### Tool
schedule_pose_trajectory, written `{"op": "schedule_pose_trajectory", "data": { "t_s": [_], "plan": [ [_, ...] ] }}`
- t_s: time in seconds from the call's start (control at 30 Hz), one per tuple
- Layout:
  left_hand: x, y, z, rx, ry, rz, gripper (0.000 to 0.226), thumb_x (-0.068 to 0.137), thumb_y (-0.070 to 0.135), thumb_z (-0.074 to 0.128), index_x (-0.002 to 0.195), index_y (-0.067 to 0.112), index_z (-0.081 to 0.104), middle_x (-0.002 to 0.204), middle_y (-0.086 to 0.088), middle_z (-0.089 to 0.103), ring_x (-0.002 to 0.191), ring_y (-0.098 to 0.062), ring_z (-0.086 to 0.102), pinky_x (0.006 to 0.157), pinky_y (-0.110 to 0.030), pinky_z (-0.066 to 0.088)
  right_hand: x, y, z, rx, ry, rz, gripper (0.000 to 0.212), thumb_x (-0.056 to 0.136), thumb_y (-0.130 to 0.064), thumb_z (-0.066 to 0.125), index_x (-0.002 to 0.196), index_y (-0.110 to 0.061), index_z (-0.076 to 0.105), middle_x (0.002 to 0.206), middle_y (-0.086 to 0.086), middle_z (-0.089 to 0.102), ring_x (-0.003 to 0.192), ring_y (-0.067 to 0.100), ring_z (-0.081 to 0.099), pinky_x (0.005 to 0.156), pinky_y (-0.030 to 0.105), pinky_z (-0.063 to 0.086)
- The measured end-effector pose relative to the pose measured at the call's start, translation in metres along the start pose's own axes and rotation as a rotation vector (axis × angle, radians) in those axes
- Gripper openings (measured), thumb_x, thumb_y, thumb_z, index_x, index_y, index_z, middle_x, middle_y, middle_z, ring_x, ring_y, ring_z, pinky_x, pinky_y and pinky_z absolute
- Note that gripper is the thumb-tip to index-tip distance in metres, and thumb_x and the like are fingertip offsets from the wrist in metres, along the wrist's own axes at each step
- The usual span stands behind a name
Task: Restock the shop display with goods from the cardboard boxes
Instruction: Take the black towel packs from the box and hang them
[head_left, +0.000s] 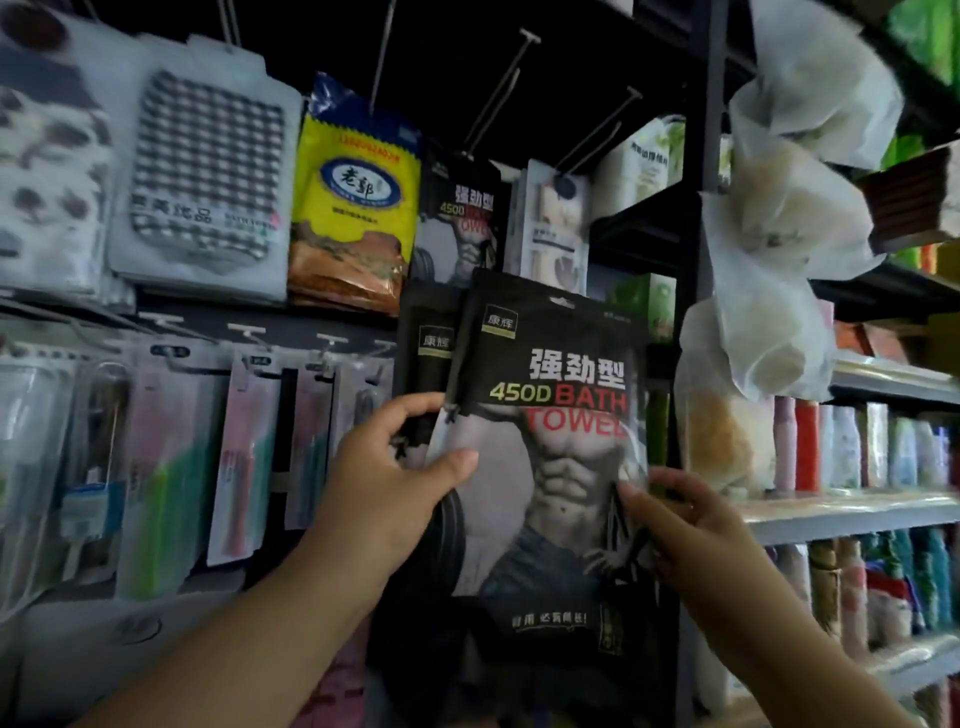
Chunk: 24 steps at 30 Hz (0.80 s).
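1. While both hands hold it up, the black bath towel pack (550, 447) sits just below the same pack hanging (457, 218) on the display.
2. Left hand (395, 467) pinches its left edge.
3. Right hand (685, 525) grips its right edge.
4. Yellow packet (353, 192) hangs left of the hanging pack.

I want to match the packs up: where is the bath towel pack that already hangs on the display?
In the head view it hangs centre, upper half: the hung bath towel pack sits between the yellow packet and a white packet, just above the pack in both hands.
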<state>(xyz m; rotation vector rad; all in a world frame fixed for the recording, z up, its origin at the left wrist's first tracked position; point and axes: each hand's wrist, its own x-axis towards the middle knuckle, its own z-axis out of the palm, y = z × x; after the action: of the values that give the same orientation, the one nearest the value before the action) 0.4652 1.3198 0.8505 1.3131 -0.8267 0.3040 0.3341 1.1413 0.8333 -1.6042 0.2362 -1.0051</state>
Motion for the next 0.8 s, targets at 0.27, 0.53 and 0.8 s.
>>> {"op": "schedule_pose_trajectory", "data": {
  "t_s": [0.27, 0.53, 0.8],
  "plan": [
    [0.086, 0.052, -0.017, 0.056, 0.064, 0.188, 0.031, 0.079, 0.022, 0.077, 0.099, 0.041, 0.062, 0.12, 0.006, 0.059, 0.113, -0.013, 0.054, 0.094, -0.03, 0.045, 0.049, -0.038, 0.039, 0.15, -0.203, -0.087, 0.013, 0.091, -0.015, 0.059, 0.084, -0.007, 0.067, 0.081, 0.013, 0.074, 0.073, 0.023, 0.071, 0.065, 0.036, 0.056],
    [0.156, 0.091, -0.064, 0.222, 0.13, 0.228, 0.024, 0.092, 0.013, 0.061, 0.107, 0.032, 0.063, 0.121, 0.001, 0.055, 0.092, -0.011, 0.055, 0.074, -0.023, 0.045, 0.155, -0.108, 0.058, 0.101, -0.146, -0.239, 0.015, 0.092, -0.018, 0.063, 0.099, -0.005, 0.064, 0.074, 0.005, 0.069, 0.054, 0.01, 0.065, 0.048, 0.022, 0.049],
    [0.193, 0.108, -0.102, 0.244, 0.187, 0.254, 0.027, 0.091, 0.003, 0.059, 0.11, 0.022, 0.063, 0.111, -0.004, 0.058, 0.09, -0.01, 0.055, 0.068, -0.019, 0.041, 0.226, -0.15, 0.074, 0.124, -0.091, -0.274, 0.026, 0.092, -0.014, 0.063, 0.112, 0.002, 0.061, 0.084, 0.011, 0.068, 0.058, 0.016, 0.066, 0.05, 0.025, 0.052]
  ]
}}
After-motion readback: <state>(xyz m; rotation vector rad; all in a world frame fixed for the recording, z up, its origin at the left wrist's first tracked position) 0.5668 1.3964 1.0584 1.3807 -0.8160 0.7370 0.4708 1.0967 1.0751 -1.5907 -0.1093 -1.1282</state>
